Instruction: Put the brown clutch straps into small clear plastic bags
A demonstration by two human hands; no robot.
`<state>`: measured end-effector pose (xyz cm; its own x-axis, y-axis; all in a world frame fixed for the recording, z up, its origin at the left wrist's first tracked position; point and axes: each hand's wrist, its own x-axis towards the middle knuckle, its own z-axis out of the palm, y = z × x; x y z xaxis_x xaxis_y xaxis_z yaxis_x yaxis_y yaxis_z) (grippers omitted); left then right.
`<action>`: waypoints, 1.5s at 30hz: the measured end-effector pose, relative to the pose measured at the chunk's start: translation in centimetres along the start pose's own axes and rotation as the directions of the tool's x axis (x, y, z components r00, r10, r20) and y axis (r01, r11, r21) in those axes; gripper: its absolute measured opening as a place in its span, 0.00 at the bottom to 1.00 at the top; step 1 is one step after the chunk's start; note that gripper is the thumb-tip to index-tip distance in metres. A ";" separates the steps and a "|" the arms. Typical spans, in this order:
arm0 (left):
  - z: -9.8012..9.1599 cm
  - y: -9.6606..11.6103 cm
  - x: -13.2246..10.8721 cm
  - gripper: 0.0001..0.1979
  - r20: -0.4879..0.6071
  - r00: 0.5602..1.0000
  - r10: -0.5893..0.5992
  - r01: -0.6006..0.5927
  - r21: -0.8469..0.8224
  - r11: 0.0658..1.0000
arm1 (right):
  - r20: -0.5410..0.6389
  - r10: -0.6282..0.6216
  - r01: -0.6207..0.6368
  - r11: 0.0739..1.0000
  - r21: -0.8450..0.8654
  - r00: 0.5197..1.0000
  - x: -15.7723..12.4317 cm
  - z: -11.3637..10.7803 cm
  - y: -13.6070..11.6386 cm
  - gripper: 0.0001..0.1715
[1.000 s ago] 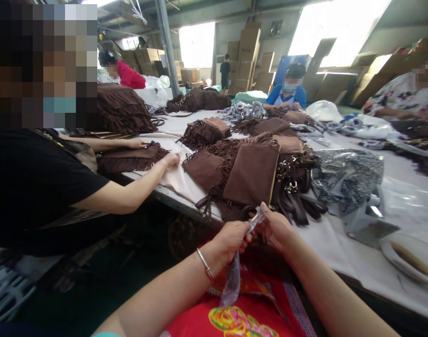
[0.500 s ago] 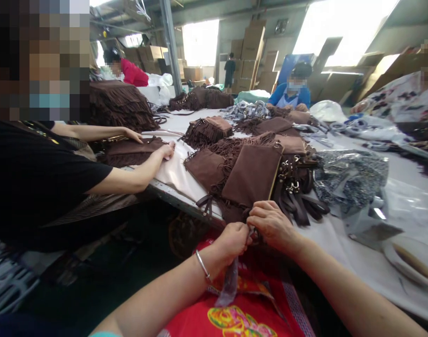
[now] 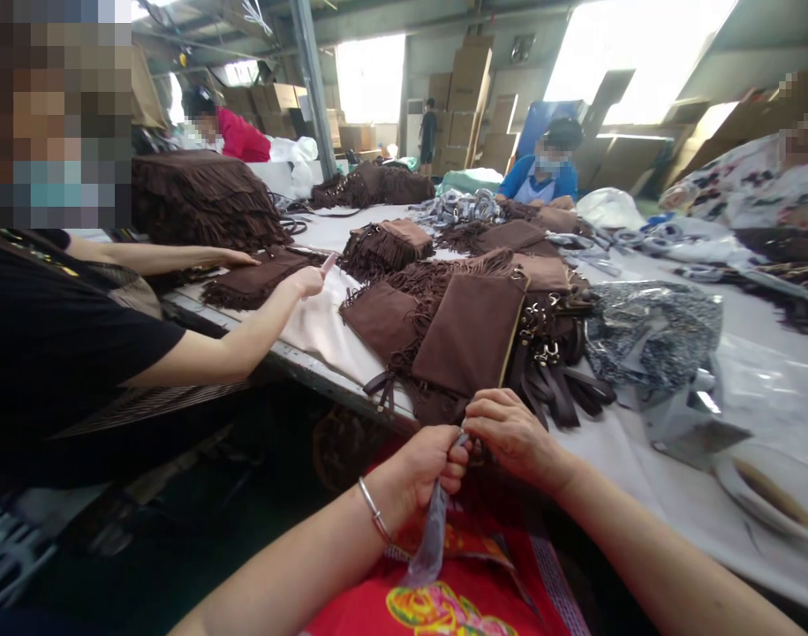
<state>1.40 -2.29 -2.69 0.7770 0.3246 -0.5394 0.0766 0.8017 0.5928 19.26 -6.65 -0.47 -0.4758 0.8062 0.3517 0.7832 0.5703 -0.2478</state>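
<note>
My left hand (image 3: 438, 461) is closed around a strip of clear plastic film (image 3: 430, 541), whose loose end hangs down in front of a red cloth with a flower print (image 3: 364, 596). Against it, my right hand (image 3: 509, 431) has its fingers bent and pressed together; whatever is pinched there is hidden by the fingers. Both hands meet at the table's near edge. Just beyond them a flat brown pouch (image 3: 468, 331) with a zip edge lies on other fringed brown bags (image 3: 383, 320). Dark straps with metal clasps (image 3: 546, 353) lie right of the pouch.
On the left, a co-worker's hand (image 3: 309, 280) is over a brown fringed bag (image 3: 261, 276). A tall fringed pile (image 3: 201, 194) stands behind. To the right are a plastic-wrapped grey bundle (image 3: 652, 331) and a tape roll (image 3: 774, 490). Other people sit farther back.
My left hand has turned slightly, and more of the plastic strip shows below it. The co-worker's near hand has lifted a little off the bag. The view has shifted slightly.
</note>
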 end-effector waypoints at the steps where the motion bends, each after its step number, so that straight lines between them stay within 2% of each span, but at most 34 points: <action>1: 0.0 -0.1 -0.1 0.07 -0.043 0.997 0.061 -0.057 0.087 0.995 | 0.007 0.006 -0.006 1.000 0.003 1.000 0.1 0.0 0.0 0.10; 3: -0.1 -0.5 -0.2 0.11 -0.130 0.957 0.259 -0.202 0.337 0.919 | 0.043 0.024 -0.024 1.000 -0.001 0.999 0.4 -0.1 -0.1 0.09; 4: -0.2 -0.7 -0.2 0.13 -0.141 0.918 0.371 -0.266 0.475 0.839 | 0.069 0.041 -0.040 0.999 -0.010 0.997 0.5 -0.2 -0.2 0.08; 6: -0.4 -1.0 -0.1 0.15 -0.091 0.828 0.553 -0.341 0.701 0.626 | 0.111 0.077 -0.075 0.997 -0.030 0.991 0.8 -0.4 -0.3 0.07; 8: -0.7 -1.2 0.1 0.15 -0.033 0.778 0.628 -0.352 0.804 0.479 | 0.130 0.101 -0.096 0.995 -0.042 0.986 1.0 -0.5 -0.4 0.07; 9: -0.8 -1.3 0.2 0.15 -0.035 0.778 0.627 -0.343 0.813 0.470 | 0.133 0.104 -0.099 0.994 -0.044 0.986 1.1 -0.6 -0.5 0.07; 13: -1.1 -1.6 0.9 0.16 -0.124 0.847 0.517 -0.271 0.736 0.620 | 0.136 0.083 -0.077 0.996 -0.054 0.987 1.3 -0.7 -0.5 0.06; 15: -1.1 -1.7 0.9 0.16 -0.128 0.854 0.504 -0.264 0.728 0.632 | 0.146 0.058 -0.051 0.997 -0.051 0.988 1.4 -0.7 -0.5 0.07; 18: -1.1 -1.7 0.5 0.15 -0.099 0.827 0.553 -0.291 0.766 0.573 | 0.156 0.028 -0.023 0.999 -0.039 0.987 1.6 -0.7 -0.3 0.07; 22: -0.8 -1.6 0.0 0.13 0.006 0.782 0.623 -0.337 0.845 0.415 | 0.144 0.028 -0.021 0.998 -0.055 0.989 1.7 -0.4 0.1 0.05; 25: -0.6 -1.8 0.2 0.14 -0.013 0.754 0.656 -0.320 0.866 0.385 | 0.132 0.026 -0.014 0.996 -0.092 0.991 1.5 -0.1 -0.1 0.06; 28: -0.7 -2.0 1.0 0.16 -0.089 0.760 0.644 -0.307 0.825 0.475 | 0.081 0.057 -0.048 0.993 -0.112 0.995 0.7 0.0 -1.1 0.04; 31: -1.3 -2.2 1.8 0.20 -0.164 0.826 0.540 -0.285 0.705 0.649 | -0.103 0.191 -0.196 0.980 -0.044 0.976 -1.6 -0.9 -1.5 0.07; 32: -1.6 -2.2 2.1 0.21 -0.182 0.850 0.495 -0.269 0.657 0.704 | -0.201 0.261 -0.267 0.964 -0.003 0.944 -2.8 -1.8 -1.2 0.09; 33: -1.9 -2.2 2.4 0.23 -0.193 0.872 0.449 -0.251 0.611 0.750 | -0.309 0.348 -0.352 0.935 0.044 0.885 -4.3 -3.0 -0.6 0.10; 34: -2.1 -2.3 2.6 0.24 -0.201 0.891 0.407 -0.231 0.571 0.788 | -0.419 0.458 -0.460 0.882 0.103 0.784 -6.0 -4.5 0.4 0.10; 35: -2.2 -2.4 2.8 0.25 -0.209 0.905 0.370 -0.211 0.535 0.818 | -0.515 0.581 -0.580 0.793 0.185 0.630 -7.9 -6.3 1.6 0.09; 36: -2.2 -2.4 2.9 0.25 -0.214 0.916 0.339 -0.192 0.507 0.840 | -0.575 0.700 -0.696 0.657 0.288 0.423 -9.8 -8.2 3.1 0.10; 37: -2.1 -2.5 3.0 0.26 -0.220 0.923 0.315 -0.177 0.484 0.857 | -0.575 0.807 -0.785 0.442 0.434 0.136 -11.6 -10.1 4.8 0.11; 38: -1.9 -2.5 3.1 0.27 -0.227 0.928 0.295 -0.162 0.468 0.869 | -0.488 0.861 -0.786 0.203 0.584 -0.141 -13.3 -11.8 6.6 0.10; 39: -1.7 -2.5 3.1 0.27 -0.232 0.931 0.281 -0.150 0.457 0.877 | -0.420 0.877 -0.769 0.097 0.631 -0.233 -14.8 -13.1 8.3 0.09; 41: -1.3 -2.6 3.1 0.28 -0.241 0.933 0.268 -0.139 0.445 0.885 | -0.269 0.901 -0.717 -0.063 0.695 -0.340 -16.7 -14.5 11.2 0.08; 43: -1.1 -2.6 3.0 0.28 -0.245 0.931 0.271 -0.142 0.441 0.886 | -0.153 0.919 -0.670 -0.144 0.728 -0.364 -17.5 -14.3 13.2 0.10; 45: -1.2 -2.7 3.0 0.28 -0.249 0.928 0.278 -0.149 0.436 0.888 | -0.090 0.928 -0.621 -0.168 0.766 -0.362 -17.5 -13.3 14.4 0.12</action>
<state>2.76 -2.88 -6.66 0.5864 0.6490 -0.4846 0.2245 0.4446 0.8672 44.16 -14.68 1.82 0.9348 0.2233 -0.2763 -0.1428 -0.4759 -0.8678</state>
